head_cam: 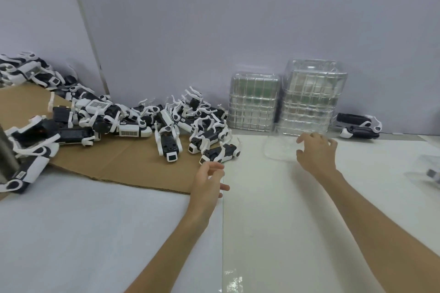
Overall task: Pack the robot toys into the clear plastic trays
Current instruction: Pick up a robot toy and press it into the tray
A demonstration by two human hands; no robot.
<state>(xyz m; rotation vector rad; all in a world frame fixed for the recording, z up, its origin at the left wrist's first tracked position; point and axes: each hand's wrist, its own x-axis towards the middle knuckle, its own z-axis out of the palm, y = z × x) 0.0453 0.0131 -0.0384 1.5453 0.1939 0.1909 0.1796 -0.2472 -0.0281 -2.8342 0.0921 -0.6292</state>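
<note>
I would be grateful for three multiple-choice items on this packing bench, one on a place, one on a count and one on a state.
1. Where does the toy pile lie? A on brown cardboard; B in trays; C on a chair.
2. How many tray stacks stand against the wall? A one; B two; C four.
3. The left hand is: A gripping a toy; B open, empty; C on a tray.
Answers: 1 A, toys sprawl over the cardboard. 2 B, a shorter stack beside a taller stack. 3 B, its relaxed fingers hold nothing; the right hand grips the loose tray.
</note>
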